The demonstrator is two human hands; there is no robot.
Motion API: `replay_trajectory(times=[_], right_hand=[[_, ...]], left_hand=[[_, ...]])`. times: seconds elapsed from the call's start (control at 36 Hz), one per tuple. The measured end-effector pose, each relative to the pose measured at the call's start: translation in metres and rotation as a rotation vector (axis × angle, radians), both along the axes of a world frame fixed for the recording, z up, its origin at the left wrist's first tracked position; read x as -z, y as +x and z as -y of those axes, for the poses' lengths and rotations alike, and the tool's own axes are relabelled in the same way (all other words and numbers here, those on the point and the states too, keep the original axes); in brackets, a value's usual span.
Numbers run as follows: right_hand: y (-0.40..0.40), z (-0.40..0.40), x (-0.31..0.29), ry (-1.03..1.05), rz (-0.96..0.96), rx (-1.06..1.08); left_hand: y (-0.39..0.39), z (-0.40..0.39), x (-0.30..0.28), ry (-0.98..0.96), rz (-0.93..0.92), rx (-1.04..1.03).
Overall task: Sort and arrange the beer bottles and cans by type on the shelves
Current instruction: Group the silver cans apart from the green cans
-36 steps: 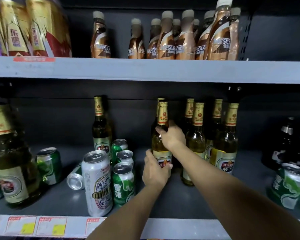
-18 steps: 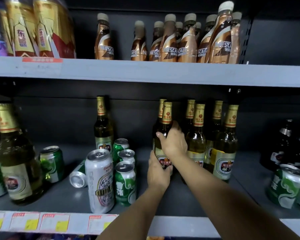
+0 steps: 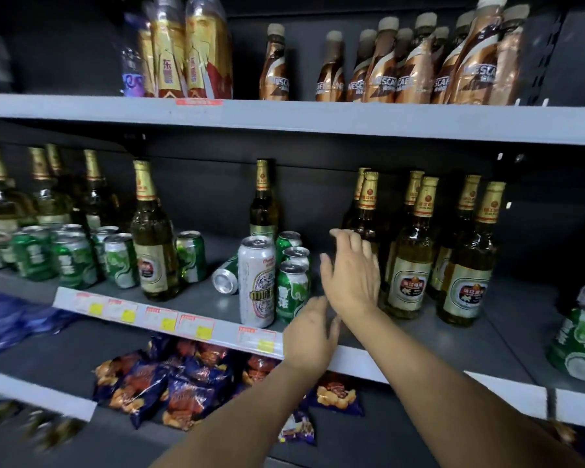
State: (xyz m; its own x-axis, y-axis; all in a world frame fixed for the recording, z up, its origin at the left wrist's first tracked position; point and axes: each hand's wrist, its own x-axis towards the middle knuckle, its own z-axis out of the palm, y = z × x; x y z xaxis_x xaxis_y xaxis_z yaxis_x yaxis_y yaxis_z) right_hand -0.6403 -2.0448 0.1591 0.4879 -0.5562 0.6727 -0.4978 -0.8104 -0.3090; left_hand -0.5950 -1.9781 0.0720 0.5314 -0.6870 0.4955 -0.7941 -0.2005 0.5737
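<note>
On the middle shelf (image 3: 453, 342) stands a cluster of gold-capped beer bottles (image 3: 409, 265) at the right. My right hand (image 3: 352, 275) hovers open just left of them, fingers spread, holding nothing. My left hand (image 3: 309, 336) is lower, over the shelf's front edge, fingers relaxed and empty. Left of the hands stand a tall white can (image 3: 256, 282) and three green cans (image 3: 293, 288). A silver-ended can (image 3: 225, 276) lies on its side. One lone bottle (image 3: 263, 204) stands behind them, another bottle (image 3: 152, 238) further left.
Several green cans (image 3: 71, 261) and more bottles (image 3: 48, 194) crowd the shelf's left part. A dented green can (image 3: 578, 342) sits at far right. Coffee bottles (image 3: 416, 69) line the upper shelf. Snack bags (image 3: 169, 383) lie on the shelf below.
Both hands have let go of the bottle they held and pulled back toward me; it now stands with the cluster. The view has swung left and down.
</note>
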Motion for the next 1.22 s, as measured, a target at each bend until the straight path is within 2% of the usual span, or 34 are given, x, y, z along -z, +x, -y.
replay_trajectory(times=[0.11, 0.31, 0.64, 0.75, 0.89, 1.03, 1.22], right_hand=[[0.021, -0.043, 0.006, -0.064, -0.073, -0.223], [0.074, -0.117, 0.022, -0.047, -0.209, -0.409], [0.241, -0.263, 0.032, -0.087, -0.429, -0.364], [0.306, -0.318, 0.041, -0.1, -0.496, -0.402], [0.378, -0.378, 0.038, -0.207, -0.517, -0.5], [0.454, -0.419, 0.021, -0.264, -0.454, -0.558], [0.569, -0.436, -0.014, -0.367, -0.349, -0.52]], left_hand=[[0.018, -0.049, -0.006, 0.076, 0.182, -0.032], [0.086, -0.14, 0.002, 0.115, 0.22, -0.246], [0.249, -0.375, 0.001, 0.171, 0.312, -0.505], [0.308, -0.442, -0.005, 0.211, 0.274, -0.601], [0.367, -0.504, 0.002, 0.238, 0.228, -0.682], [0.434, -0.54, 0.008, 0.242, 0.192, -0.715], [0.534, -0.566, -0.003, 0.286, 0.268, -0.742]])
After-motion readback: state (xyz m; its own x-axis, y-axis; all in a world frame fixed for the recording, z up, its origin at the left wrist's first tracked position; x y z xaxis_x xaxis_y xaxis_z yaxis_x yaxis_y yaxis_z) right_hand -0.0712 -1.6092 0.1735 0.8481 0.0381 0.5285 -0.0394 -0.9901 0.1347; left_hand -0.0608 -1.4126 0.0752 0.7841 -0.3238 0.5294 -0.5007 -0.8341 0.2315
